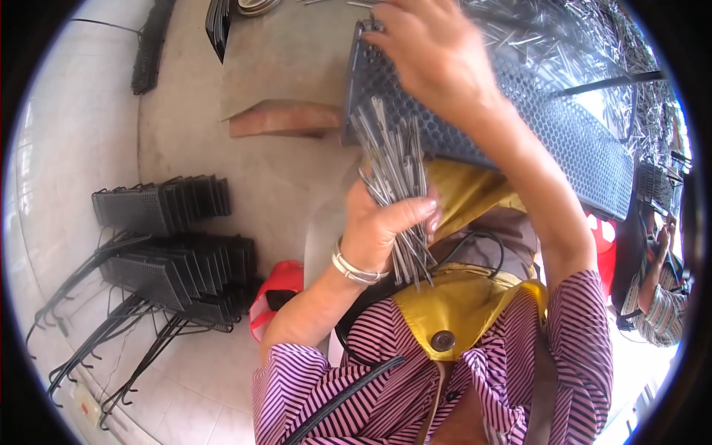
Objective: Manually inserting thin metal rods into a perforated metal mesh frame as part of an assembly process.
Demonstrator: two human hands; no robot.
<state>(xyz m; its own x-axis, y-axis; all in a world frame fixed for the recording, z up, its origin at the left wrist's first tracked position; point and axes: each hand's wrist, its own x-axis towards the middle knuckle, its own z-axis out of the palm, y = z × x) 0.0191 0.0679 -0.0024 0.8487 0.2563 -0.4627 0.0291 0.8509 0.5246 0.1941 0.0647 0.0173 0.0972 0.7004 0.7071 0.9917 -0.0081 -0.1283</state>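
My left hand (393,222) is closed round a bundle of thin silver metal rods (393,163), thumb across the front. The rods stand nearly upright, fanned at the top, some with flattened ends. Further up, my right hand (437,55) is over the far left corner of a dark perforated metal basket (519,111). Its fingers are bent, with the thumb and a finger near the basket's rim; what they hold, if anything, is hidden. Inside and behind the basket lies a heap of loose metal rods (586,37), much like those in my left hand. A yellow apron (460,297) covers my lap.
Stacked black mesh racks with long hooked wires (163,274) stand on the floor at left. A reddish brick-like block (285,119) lies left of the basket. A red bag (278,293) sits beside my left elbow. Another person's arm (653,278) shows at far right.
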